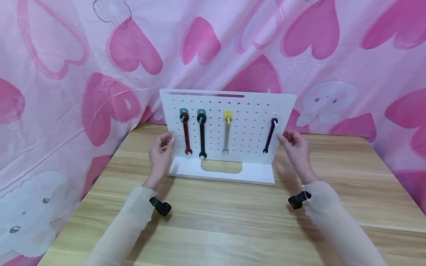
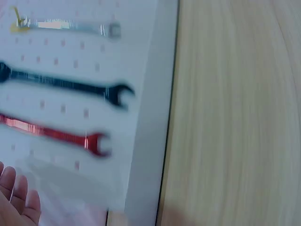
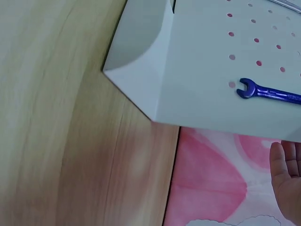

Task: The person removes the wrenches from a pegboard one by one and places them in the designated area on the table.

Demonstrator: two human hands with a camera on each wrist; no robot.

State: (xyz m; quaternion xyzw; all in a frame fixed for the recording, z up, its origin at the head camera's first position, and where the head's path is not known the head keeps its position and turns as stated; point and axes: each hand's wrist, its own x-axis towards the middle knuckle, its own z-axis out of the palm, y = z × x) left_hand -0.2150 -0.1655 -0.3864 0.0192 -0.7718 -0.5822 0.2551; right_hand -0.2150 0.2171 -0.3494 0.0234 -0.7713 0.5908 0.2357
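A white pegboard [image 1: 216,140] stands upright on its base on the table. Near its left edge hang a red wrench [image 1: 187,136] and a black wrench [image 1: 202,138]. Further right are a silver wrench [image 1: 227,136], under a yellow hook, and a dark blue-purple wrench [image 1: 270,136]. My left hand [image 1: 161,152] grips the board's left side edge with bent fingers. On the opposite edge my right hand [image 1: 297,150] pinches the board, its thumb at the front. The left wrist view is blurred and shows only several fingers [image 2: 19,193]. Part of the right hand [image 3: 288,181] shows below the board's edge.
The wooden table [image 1: 213,229] extends in front of the board and to both sides. A pink heart-print cloth [image 1: 206,44] hangs behind it. Each wrist wears a black camera, one [image 1: 161,207] on the left and another [image 1: 298,199] on the right.
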